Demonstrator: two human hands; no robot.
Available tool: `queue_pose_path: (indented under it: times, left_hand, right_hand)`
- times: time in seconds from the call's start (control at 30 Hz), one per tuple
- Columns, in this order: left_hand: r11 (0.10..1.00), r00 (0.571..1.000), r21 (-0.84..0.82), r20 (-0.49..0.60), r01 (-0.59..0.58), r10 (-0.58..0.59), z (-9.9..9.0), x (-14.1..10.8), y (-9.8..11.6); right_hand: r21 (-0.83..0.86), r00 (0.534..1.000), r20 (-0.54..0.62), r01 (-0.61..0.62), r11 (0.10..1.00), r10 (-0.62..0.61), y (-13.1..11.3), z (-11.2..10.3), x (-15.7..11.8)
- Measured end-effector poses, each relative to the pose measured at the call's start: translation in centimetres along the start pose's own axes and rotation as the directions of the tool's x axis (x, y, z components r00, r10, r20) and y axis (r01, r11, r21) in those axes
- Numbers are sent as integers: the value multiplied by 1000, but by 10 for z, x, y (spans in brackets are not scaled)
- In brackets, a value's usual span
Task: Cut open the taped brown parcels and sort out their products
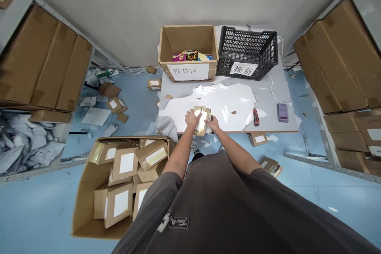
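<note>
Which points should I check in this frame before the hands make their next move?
1. Package steadied by both hands: ok, left hand on one side, right hand on the other.
2. Yellow-and-black tool in the right hand: ok.
3. Tool's tip, bare or covered: cannot tell, too small.
4. Package wholly within the table outline: not ok, its near end reaches past the front edge.
5. Work area free of paper scraps: not ok, several lie around.
6. Red-and-black tool apart from both hands: ok.
</note>
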State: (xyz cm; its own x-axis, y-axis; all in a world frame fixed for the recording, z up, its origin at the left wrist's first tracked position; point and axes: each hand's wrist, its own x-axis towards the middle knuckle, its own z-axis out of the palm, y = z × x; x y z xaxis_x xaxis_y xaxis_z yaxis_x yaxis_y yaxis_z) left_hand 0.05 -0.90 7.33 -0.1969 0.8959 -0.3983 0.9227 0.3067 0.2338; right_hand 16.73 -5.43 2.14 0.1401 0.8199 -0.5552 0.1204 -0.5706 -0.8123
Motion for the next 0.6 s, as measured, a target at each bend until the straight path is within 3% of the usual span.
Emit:
queue_pose_path:
  times: [0.17,0.3,0.47,0.53,0.6]
  left_hand:
    - [961,958,-17,73,-277,278,-1,-13,-38]
    - [955,954,-64,60,-290,294,4,-28,-60]
    - [949,948,-14,59,-314,314,4,-48,-67]
    - [898,901,78,41,-433,432,0,-50,-63]
    - [789,800,133,84,-600,594,-6,-45,-57]
  right_hand:
    - [-66,997,-33,63,996,-66,-3,12,17]
    - [-73,978,48,207,976,-204,-20,19,42]
    - [-160,947,171,298,941,-271,-60,26,78]
    - [-184,940,207,309,933,-271,-74,24,86]
    - [-175,944,218,286,942,-246,-84,18,88]
